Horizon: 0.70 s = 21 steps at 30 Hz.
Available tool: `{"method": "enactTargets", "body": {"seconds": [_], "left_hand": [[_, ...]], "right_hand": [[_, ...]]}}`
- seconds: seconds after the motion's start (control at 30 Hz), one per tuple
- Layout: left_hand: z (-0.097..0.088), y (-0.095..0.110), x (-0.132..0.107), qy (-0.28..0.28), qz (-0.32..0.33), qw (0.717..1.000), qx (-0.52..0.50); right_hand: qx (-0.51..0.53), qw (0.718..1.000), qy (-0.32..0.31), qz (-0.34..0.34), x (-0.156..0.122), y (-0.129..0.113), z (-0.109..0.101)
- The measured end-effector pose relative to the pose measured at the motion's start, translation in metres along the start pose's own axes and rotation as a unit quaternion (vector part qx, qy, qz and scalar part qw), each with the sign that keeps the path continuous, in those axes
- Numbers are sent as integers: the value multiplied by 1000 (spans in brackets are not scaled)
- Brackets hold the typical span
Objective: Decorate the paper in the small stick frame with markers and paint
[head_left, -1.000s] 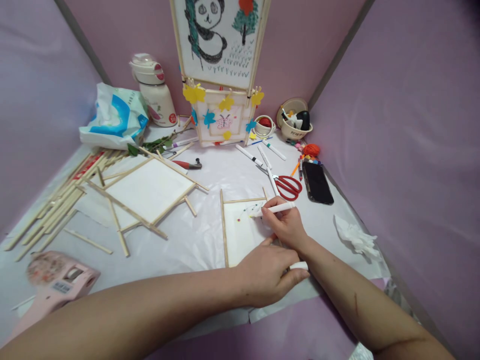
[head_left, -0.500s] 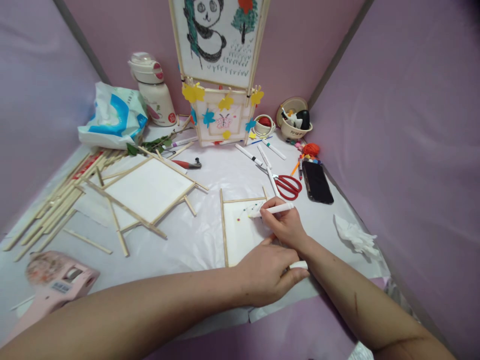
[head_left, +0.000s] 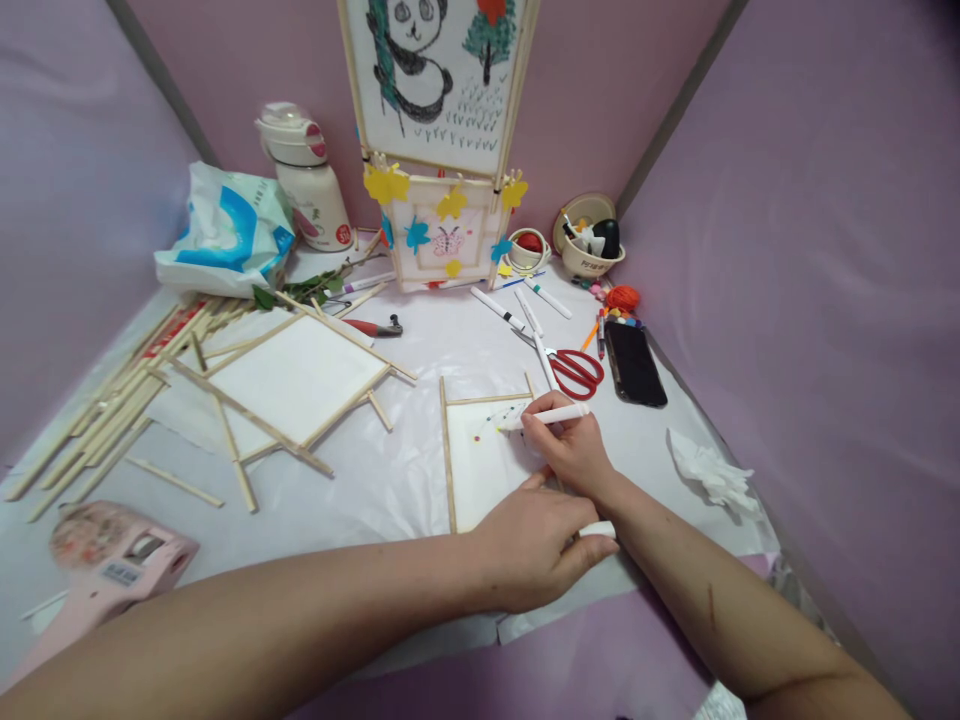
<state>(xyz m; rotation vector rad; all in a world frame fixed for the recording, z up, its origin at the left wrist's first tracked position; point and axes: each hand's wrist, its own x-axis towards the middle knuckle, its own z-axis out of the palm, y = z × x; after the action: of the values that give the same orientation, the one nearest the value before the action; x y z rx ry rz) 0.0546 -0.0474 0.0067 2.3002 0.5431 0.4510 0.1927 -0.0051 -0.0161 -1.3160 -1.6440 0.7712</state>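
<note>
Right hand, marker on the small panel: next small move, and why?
Probably lift the marker tip a touch and set it down just beside the coloured dots. The right hand holds it with the tip on the paper panel near its far right corner, most of the paper is blank, and the left hand rests on the near edge, pinning it.

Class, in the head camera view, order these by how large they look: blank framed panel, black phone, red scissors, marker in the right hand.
Largest: blank framed panel, clearly.
Next: black phone and red scissors look about alike, so not ranked apart.
Smallest: marker, thin and partly covered by the right hand.
</note>
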Motion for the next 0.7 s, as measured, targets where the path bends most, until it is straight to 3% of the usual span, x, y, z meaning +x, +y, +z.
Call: {"method": "enactTargets", "body": {"seconds": [0.37,0.7], "left_hand": [[0,1,0,-2,-3,1000,-5],[0,0,-1,1,2,1000,-6]], "right_hand": [[15,1000,-17,12,0,0,0],[75,996,20,37,7,-9,-1]]}}
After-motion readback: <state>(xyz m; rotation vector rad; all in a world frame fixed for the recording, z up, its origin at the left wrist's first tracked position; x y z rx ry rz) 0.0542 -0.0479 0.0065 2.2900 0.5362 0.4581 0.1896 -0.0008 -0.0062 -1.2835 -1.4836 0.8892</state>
